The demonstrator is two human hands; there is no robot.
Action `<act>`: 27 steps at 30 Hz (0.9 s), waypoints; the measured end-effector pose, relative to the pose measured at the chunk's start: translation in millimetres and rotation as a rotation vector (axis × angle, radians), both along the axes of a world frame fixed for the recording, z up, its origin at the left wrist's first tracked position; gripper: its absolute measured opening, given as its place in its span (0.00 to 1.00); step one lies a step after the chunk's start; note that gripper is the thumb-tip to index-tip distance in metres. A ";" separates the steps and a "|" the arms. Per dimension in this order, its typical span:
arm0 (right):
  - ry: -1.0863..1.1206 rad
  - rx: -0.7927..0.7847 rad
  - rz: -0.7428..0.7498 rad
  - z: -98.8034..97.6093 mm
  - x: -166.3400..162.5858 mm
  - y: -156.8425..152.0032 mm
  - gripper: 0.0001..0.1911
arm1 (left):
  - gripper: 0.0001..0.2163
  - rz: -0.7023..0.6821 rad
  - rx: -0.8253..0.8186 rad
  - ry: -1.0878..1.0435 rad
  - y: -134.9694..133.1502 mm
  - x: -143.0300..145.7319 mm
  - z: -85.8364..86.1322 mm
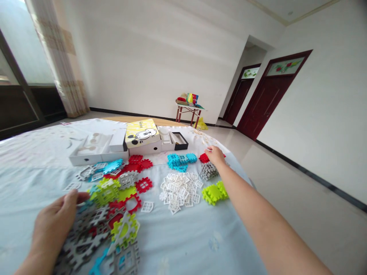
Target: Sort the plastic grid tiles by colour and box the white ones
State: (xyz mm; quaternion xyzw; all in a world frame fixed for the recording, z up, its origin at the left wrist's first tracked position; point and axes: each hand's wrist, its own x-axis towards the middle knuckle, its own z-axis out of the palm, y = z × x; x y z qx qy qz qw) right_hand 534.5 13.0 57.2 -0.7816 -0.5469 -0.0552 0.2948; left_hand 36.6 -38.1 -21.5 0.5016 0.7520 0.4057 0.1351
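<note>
My left hand (57, 217) is at the left side of a mixed heap of notched plastic building pieces, its fingertips against a lime-green piece (106, 191). Its fingers are bent together, and what they hold, if anything, is hidden. Grey pieces (83, 248) and red ones (143, 185) lie in the same heap. Stretched out to the far right, my right hand (215, 156) is over a small pile of red pieces (203, 158). Its fingers are pinched, with a tiny pale bit at the tips that I cannot make out. Just in front is a grey stack (208, 171).
White window-frame pieces (180, 191) form a pile mid-table, between blue pieces (180, 161) and lime-green ones (214, 193). Behind stand an open white box (99, 157), a yellow cartoon box (142, 133) and a small black-edged tray (180, 141). The round table's edge curves along the right.
</note>
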 end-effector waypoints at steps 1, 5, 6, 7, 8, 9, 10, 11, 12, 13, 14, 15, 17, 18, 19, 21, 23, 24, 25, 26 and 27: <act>0.014 0.026 0.074 -0.6 -12.4 -5.0 0.14 | 0.18 0.004 -0.038 -0.044 -2.6 3.7 7.3; 0.110 0.077 0.415 -10.4 -79.7 -33.3 0.12 | 0.18 -0.018 -0.053 -0.132 -7.6 11.8 21.4; 0.139 0.072 0.499 -13.8 -98.9 -42.4 0.11 | 0.18 -0.028 -0.053 -0.139 -8.1 12.2 21.8; 0.150 0.044 0.593 -17.1 -118.0 -51.8 0.11 | 0.19 -0.034 -0.054 -0.145 -8.4 12.2 21.5; 0.151 0.006 0.682 -20.3 -136.2 -61.2 0.11 | 0.19 -0.037 -0.052 -0.149 -8.7 11.9 20.8; 0.136 -0.038 0.766 -23.2 -153.1 -70.2 0.11 | 0.19 -0.041 -0.048 -0.151 -8.8 11.5 19.8; 0.104 -0.075 0.828 -25.8 -168.1 -78.3 0.11 | 0.19 -0.046 -0.039 -0.152 -8.8 10.9 18.8; 0.069 -0.107 0.869 -28.0 -181.0 -85.5 0.12 | 0.19 -0.054 -0.030 -0.151 -8.6 10.3 17.7; 0.030 -0.139 0.898 -29.7 -191.6 -91.5 0.13 | 0.19 -0.062 -0.023 -0.150 -8.2 9.7 16.5; -0.008 -0.166 0.913 -31.1 -200.0 -96.3 0.14 | 0.19 -0.070 -0.019 -0.151 -7.7 9.3 15.3; -0.040 -0.190 0.917 -32.3 -206.4 -100.1 0.15 | 0.20 -0.076 -0.016 -0.152 -7.1 9.0 14.1; -0.066 -0.212 0.917 -33.3 -211.0 -102.8 0.16 | 0.20 -0.079 -0.015 -0.155 -6.4 8.8 12.9; -0.095 -0.242 0.905 -35.3 -216.7 -106.2 0.16 | 0.20 -0.082 -0.009 -0.159 -5.2 9.0 11.1; -0.100 -0.250 0.897 -36.3 -218.3 -107.4 0.15 | 0.20 -0.079 -0.003 -0.158 -4.8 9.2 10.7; -0.101 -0.254 0.889 -37.2 -219.5 -108.4 0.15 | 0.20 -0.078 0.004 -0.158 -4.7 9.6 10.6; -0.101 -0.252 0.877 -38.5 -220.4 -110.5 0.17 | 0.21 -0.072 0.012 -0.152 -5.2 10.3 11.5; -0.096 -0.228 0.866 -38.2 -218.0 -112.7 0.19 | 0.21 -0.062 0.010 -0.139 -6.4 11.1 13.1; -0.090 -0.204 0.854 -37.0 -214.9 -113.6 0.19 | 0.21 -0.060 0.008 -0.134 -7.0 11.4 13.8; -0.082 -0.173 0.835 -35.2 -210.2 -114.1 0.19 | 0.21 -0.058 0.009 -0.133 -7.5 11.6 14.4; -0.075 -0.137 0.806 -32.8 -204.2 -114.3 0.18 | 0.21 -0.059 0.014 -0.134 -7.8 11.7 14.6; -0.068 -0.096 0.761 -30.0 -196.9 -114.1 0.17 | 0.21 -0.061 0.022 -0.137 -7.9 11.7 14.4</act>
